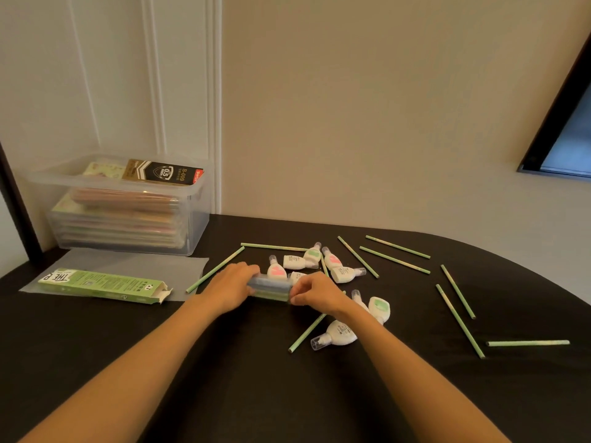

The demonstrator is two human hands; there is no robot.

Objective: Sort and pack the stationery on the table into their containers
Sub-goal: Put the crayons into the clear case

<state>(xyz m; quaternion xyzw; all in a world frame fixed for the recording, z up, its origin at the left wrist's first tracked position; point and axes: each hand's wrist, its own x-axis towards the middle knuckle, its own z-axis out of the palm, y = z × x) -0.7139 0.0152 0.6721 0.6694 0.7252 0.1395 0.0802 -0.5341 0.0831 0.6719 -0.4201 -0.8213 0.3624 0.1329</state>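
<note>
A small clear plastic case (270, 287) with green pencils inside lies on the black table (224, 394), held at both ends. My left hand (232, 284) grips its left end and my right hand (315, 290) pinches its right end. Several green pencils lie scattered around, such as one pencil (459, 319) at the right and another pencil (215, 269) at the left. Several white correction-fluid bottles sit behind and right of my hands, for example a pink-labelled bottle (275, 270) and a capped bottle (335, 335) near my right forearm.
An open green pencil box (102, 285) lies on a translucent sheet (144, 262) at the left. Behind it stands a clear storage tub (128, 206) stacked with packets, against the wall. The table's curved edge runs along the right.
</note>
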